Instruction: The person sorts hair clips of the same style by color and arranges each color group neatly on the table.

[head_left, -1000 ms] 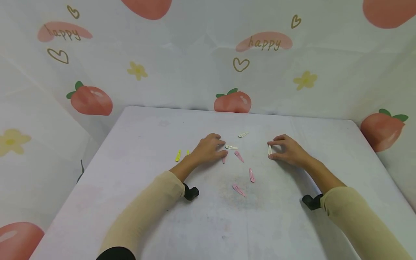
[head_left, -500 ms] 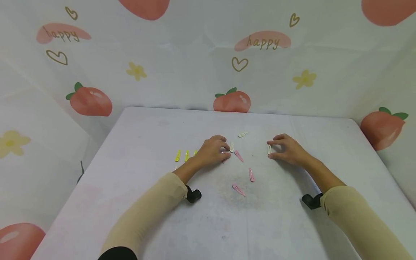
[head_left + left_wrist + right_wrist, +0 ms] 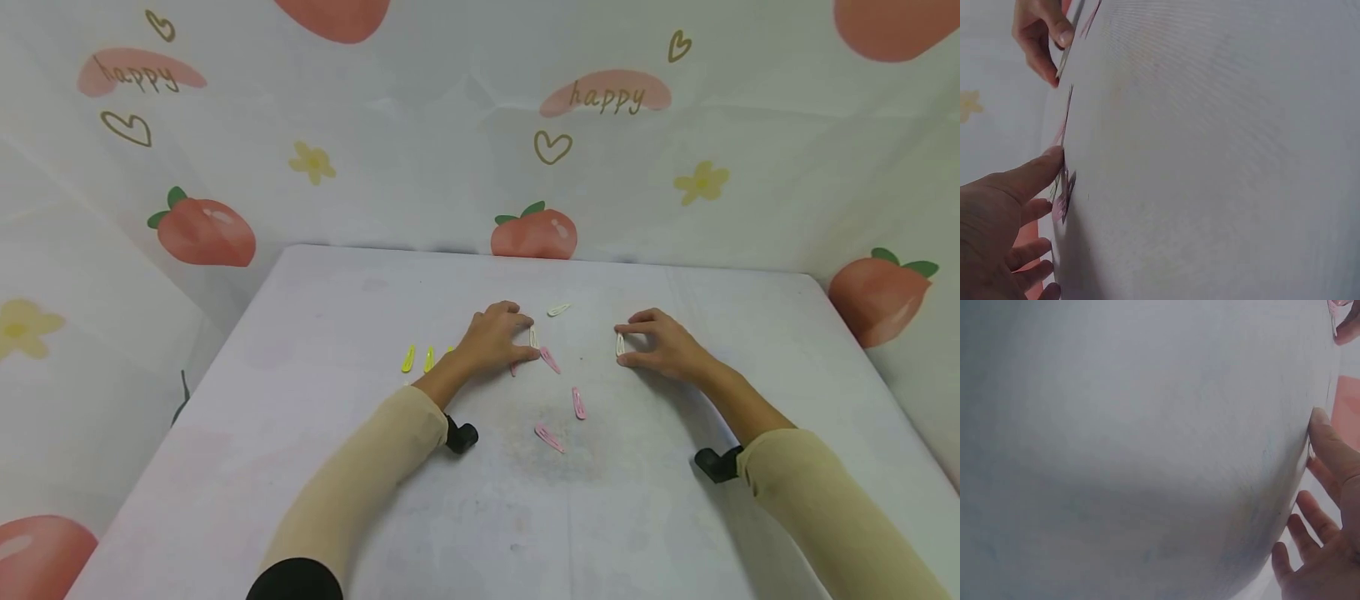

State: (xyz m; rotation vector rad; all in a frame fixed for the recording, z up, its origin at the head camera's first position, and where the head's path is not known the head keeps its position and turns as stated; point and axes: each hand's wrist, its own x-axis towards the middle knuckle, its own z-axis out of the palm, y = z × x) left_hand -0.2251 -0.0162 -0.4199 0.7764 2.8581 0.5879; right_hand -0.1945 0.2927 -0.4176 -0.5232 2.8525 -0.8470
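Note:
In the head view my right hand pinches a white snap hair clip end to end, thumb at its near end and index finger at its far end. Left of it, my left hand has thumb and index finger at the two ends of another white hair clip. A pink hair clip lies right beside the left thumb, and a second pink clip peeks out from under that hand. In the left wrist view the left thumb overlaps the clips at the table surface.
Farther back lies another white clip. Two pink clips, one above the other, lie nearer the front. Yellow clips stand in a row at left, partly behind the left forearm. A printed cloth hangs behind the white table.
The white clip by my left hand has turned from lying sideways to pointing away from me. My left hand has shifted right and now spans it. The right hand has stayed in place.

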